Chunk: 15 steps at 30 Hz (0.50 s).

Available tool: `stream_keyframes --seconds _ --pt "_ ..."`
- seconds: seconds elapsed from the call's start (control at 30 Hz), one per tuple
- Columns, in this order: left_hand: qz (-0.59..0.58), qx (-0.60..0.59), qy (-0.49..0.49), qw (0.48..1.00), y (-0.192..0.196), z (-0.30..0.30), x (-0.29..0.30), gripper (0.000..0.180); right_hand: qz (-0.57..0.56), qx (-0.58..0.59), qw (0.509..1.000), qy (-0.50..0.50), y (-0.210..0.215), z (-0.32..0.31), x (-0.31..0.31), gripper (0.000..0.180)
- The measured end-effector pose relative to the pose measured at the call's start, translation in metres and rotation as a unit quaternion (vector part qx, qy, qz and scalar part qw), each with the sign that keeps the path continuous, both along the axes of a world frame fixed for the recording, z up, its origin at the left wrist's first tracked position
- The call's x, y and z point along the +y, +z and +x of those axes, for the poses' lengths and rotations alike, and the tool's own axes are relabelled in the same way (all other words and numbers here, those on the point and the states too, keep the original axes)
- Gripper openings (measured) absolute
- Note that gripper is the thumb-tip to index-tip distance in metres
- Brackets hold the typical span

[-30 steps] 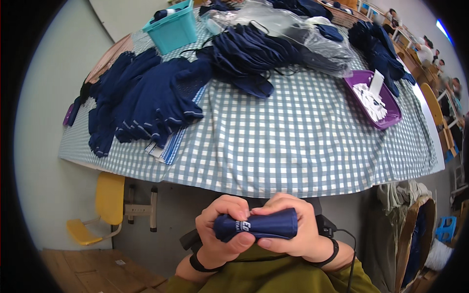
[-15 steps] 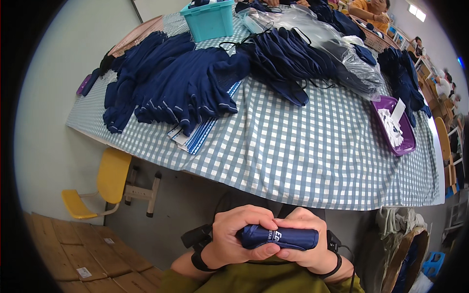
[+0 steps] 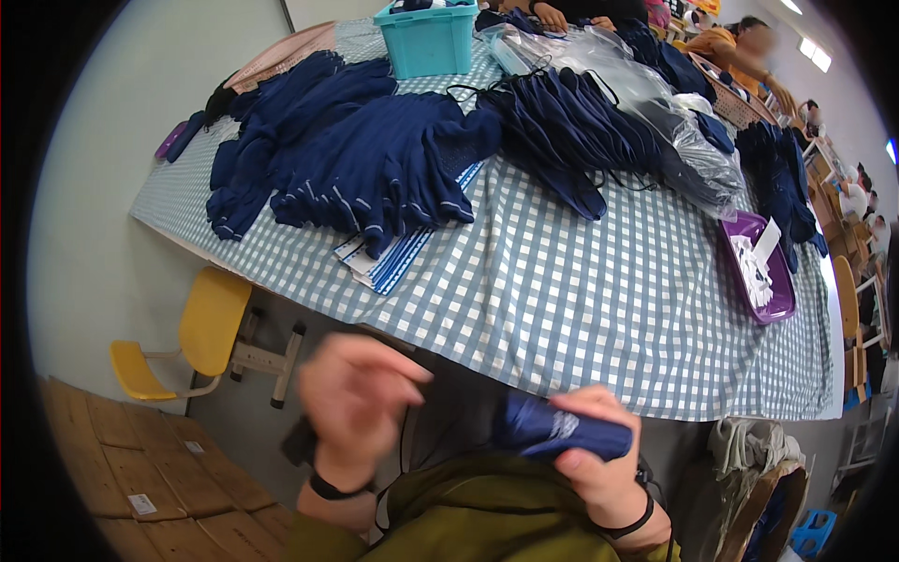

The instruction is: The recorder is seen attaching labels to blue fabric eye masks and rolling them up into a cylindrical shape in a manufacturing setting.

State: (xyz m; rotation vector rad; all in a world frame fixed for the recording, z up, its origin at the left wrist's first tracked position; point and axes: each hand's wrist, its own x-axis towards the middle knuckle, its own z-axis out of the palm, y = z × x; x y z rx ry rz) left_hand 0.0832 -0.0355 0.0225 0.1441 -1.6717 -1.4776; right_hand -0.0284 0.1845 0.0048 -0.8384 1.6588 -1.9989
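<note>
In my right hand (image 3: pixel 599 450) is a compact navy fabric roll (image 3: pixel 576 433) with white print, gripped at its right end between thumb and fingers. The roll is tilted, its left end higher and blurred. My left hand (image 3: pixel 361 398) is apart from it, off to the left in front of the table edge. Motion blurs this hand; its fingers reach out toward the right, and nothing shows in them. Both hands are over my lap, below the near edge of the checked tablecloth (image 3: pixel 562 328).
Navy fabric pieces with white-marked ends (image 3: pixel 375 178) lie on blue-and-white strips (image 3: pixel 384 267). Beyond are corded navy pouches (image 3: pixel 571 122), clear plastic bags (image 3: pixel 702 159) and a teal basket (image 3: pixel 426 47). A purple tray (image 3: pixel 782 304) holds white tags. A yellow chair (image 3: pixel 211 318) and cartons (image 3: pixel 122 459) stand left.
My left hand has let go of the navy roll and moved left. My right hand keeps the roll, which now tilts. The view has shifted slightly.
</note>
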Motion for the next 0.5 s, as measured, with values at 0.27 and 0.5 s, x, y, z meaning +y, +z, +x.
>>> stream_keyframes --seconds 0.27,0.5 --pt "-0.396 -0.278 0.121 0.867 0.008 -0.014 -0.115 0.033 0.003 -0.046 0.991 -0.129 0.009 -0.039 -0.042 0.047" --pt "-0.493 -0.253 0.081 0.829 -0.003 -0.019 -0.135 0.020 0.069 0.089 0.981 -0.160 0.001 -0.034 -0.037 0.050"
